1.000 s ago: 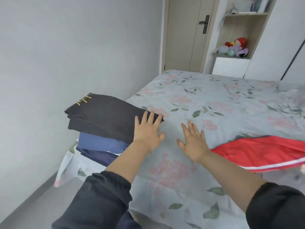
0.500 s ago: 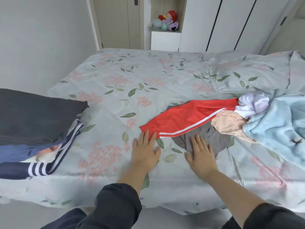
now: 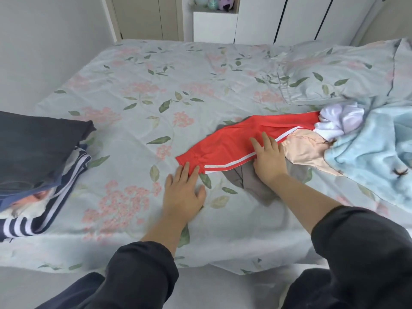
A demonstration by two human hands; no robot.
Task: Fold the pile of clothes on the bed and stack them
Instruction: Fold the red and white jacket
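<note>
A stack of folded clothes (image 3: 38, 157) sits at the bed's left edge, a dark garment on top, blue and striped ones below. Red trousers with white side stripes (image 3: 234, 141) lie stretched across the bed's middle. My left hand (image 3: 184, 194) lies flat with straight fingers on the sheet, fingertips touching the red cuff. My right hand (image 3: 268, 157) rests with spread fingers on the red trousers, over a grey garment (image 3: 254, 184). At the right lies the unfolded pile: a peach piece (image 3: 307, 150), a white-lilac piece (image 3: 338, 121) and a light blue fleece (image 3: 374, 152).
The floral bedsheet (image 3: 156, 90) covers the bed, with a matching pillow (image 3: 347, 70) at the far right. Behind the bed stand a door (image 3: 145, 16), a white cabinet (image 3: 214, 25) with plush toys and white wardrobe doors (image 3: 301, 18). A grey wall runs along the left.
My view swung right from the folded stack to the unfolded pile. Both hands moved from beside the stack to the red trousers; the right hand went from the grey garment onto the red fabric.
</note>
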